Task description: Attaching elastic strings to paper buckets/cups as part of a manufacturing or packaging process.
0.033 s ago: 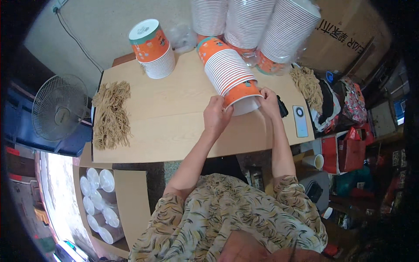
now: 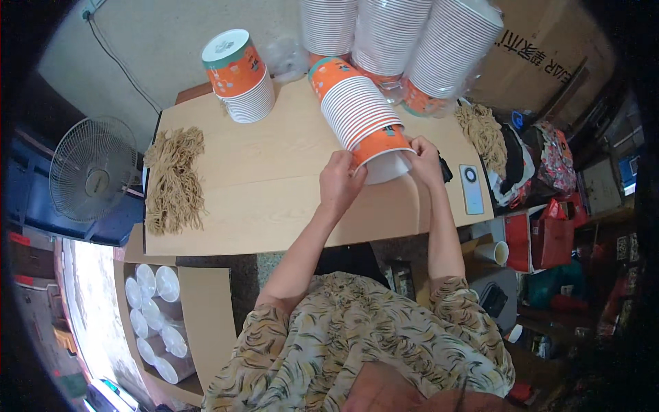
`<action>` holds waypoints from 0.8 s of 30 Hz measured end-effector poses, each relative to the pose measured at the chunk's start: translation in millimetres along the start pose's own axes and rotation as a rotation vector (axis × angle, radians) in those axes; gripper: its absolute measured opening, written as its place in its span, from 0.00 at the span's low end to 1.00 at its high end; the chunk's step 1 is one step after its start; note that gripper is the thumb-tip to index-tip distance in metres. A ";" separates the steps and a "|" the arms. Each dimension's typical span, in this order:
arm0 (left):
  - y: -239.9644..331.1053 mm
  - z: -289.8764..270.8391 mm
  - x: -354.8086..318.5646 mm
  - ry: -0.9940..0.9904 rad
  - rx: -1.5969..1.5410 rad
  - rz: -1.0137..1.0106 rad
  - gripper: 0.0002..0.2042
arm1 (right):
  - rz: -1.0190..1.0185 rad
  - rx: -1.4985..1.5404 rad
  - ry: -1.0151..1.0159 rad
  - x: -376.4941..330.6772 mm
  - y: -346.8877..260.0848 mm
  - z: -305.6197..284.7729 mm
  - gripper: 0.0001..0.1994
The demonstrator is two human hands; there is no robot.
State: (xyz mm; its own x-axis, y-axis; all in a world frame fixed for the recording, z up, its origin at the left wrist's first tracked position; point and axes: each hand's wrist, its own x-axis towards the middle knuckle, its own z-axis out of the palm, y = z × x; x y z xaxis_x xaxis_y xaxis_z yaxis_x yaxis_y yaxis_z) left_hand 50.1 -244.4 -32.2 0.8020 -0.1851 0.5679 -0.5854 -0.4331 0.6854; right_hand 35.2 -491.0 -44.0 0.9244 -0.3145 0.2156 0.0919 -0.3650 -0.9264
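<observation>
A nested stack of orange-and-white paper buckets [image 2: 358, 106] lies on its side on the wooden table, green-edged base at the far end and mouth toward me. My left hand [image 2: 340, 182] pinches the rim of the nearest bucket [image 2: 379, 144] on its left. On the right of that rim, my right hand [image 2: 425, 163] grips with its fingers curled, fingertips partly hidden. The white inside shows at the mouth. Farther left, a shorter bucket stack [image 2: 248, 99] stands upside down.
Tall plastic-wrapped bucket stacks [image 2: 391, 38] stand at the back. Tan strings [image 2: 175, 182] lie at the table's left, more strings [image 2: 484, 137] at the right, near a phone [image 2: 471, 189]. A carton [image 2: 206, 309] of clear plastic cups and a fan [image 2: 95, 170] are left.
</observation>
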 end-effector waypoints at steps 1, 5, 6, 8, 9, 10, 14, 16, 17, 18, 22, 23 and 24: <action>-3.1 -2.4 -2.7 -0.031 -0.040 -0.015 0.07 | 0.026 0.119 -0.062 -5.4 -15.9 -5.5 0.13; 4.8 -22.2 -12.9 -0.037 -0.334 -0.312 0.07 | -0.015 0.562 -0.169 -42.7 -82.0 -18.2 0.21; 10.0 -34.1 -14.0 -0.043 -0.571 -0.463 0.08 | 0.018 0.558 -0.267 -49.9 -85.4 -26.7 0.40; 13.1 -64.7 -12.3 -0.143 -0.652 -0.583 0.07 | -0.176 0.397 -0.294 -65.9 -85.7 -23.8 0.49; 11.1 -79.7 -15.9 -0.146 -0.679 -0.614 0.08 | -0.186 0.476 -0.373 -72.9 -96.7 -15.6 0.58; 7.9 -92.9 -19.9 -0.147 -0.718 -0.654 0.09 | -0.165 0.410 -0.381 -84.5 -112.1 -5.5 0.60; -30.1 -135.3 -47.5 -0.148 -0.742 -0.806 0.12 | -0.196 0.083 -0.434 -115.0 -142.9 55.5 0.67; -60.1 -150.7 -64.5 -0.150 -0.774 -0.921 0.15 | -0.268 0.002 -0.402 -127.8 -126.3 89.2 0.66; -73.2 -154.3 -73.9 -0.130 -0.767 -0.931 0.15 | -0.292 -0.015 -0.357 -132.5 -119.9 104.5 0.65; -80.9 -158.8 -79.8 -0.133 -0.846 -0.938 0.16 | -0.316 -0.031 -0.311 -135.7 -119.1 117.6 0.64; -94.9 -171.7 -105.4 -0.067 -0.820 -0.886 0.19 | -0.409 -0.245 -0.311 -142.4 -127.1 157.7 0.63; -97.4 -176.2 -108.6 -0.060 -0.820 -0.887 0.19 | -0.411 -0.245 -0.317 -143.5 -130.1 167.5 0.63; -95.2 -182.2 -109.6 -0.002 -0.631 -0.776 0.20 | -0.446 -0.344 -0.255 -147.6 -132.5 176.8 0.62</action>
State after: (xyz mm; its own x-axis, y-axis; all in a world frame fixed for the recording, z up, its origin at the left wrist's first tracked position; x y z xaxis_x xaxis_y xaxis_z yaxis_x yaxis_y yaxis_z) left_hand -3.8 -22.1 -76.7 0.9888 -0.0509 -0.1401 0.1451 0.1129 0.9829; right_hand -48.1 -241.3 -7.6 0.8879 0.1372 0.4391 0.4043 -0.6880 -0.6026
